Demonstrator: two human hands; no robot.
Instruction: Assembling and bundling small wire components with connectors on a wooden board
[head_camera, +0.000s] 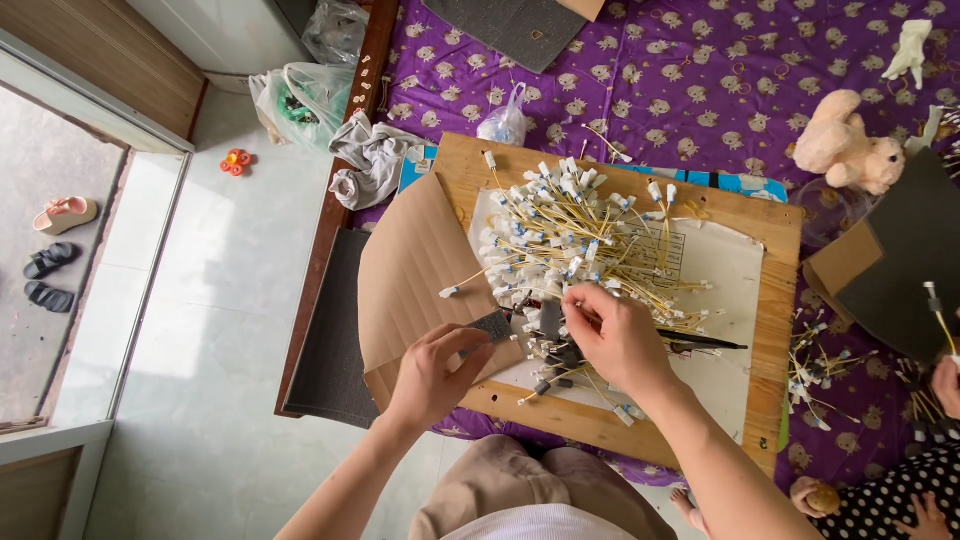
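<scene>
**Over the wooden board: picking through the wire pile**

Down on the wooden board (770, 300) laid across the purple bedspread (700, 70), I'm leaning over a heap of short yellow wire leads (570, 235) with white plastic connectors at their ends. My left hand (432, 375) is closed on a small dark grey pad (492, 325), pinched between thumb and fingertips, just above the curved sheet of cardboard (405, 275). My right hand (620, 335) is curled down into the near edge of the pile, fingers narrow, touching the leads; whether it has one gripped I cannot tell, because the knuckles hide the tips. A few darker connectors (550, 360) lie right beneath it.

To do this well, I judge it best to draw one lead out by its connector rather than by the wire, since the strands cross each other and a tug mid-length would drag the neighbours along. Keeping the pad steady and close means a short carry.

A pair of black-handled tweezers or a similar thin tool (705, 342) lies just right of my wrist. Farther right, another person's hand (945, 385) works at loose leads, beside a pink plush toy (845, 145). Off the bed's left edge sit a crumpled grey cloth (370, 160) and plastic bags (300, 100) on the floor.
</scene>
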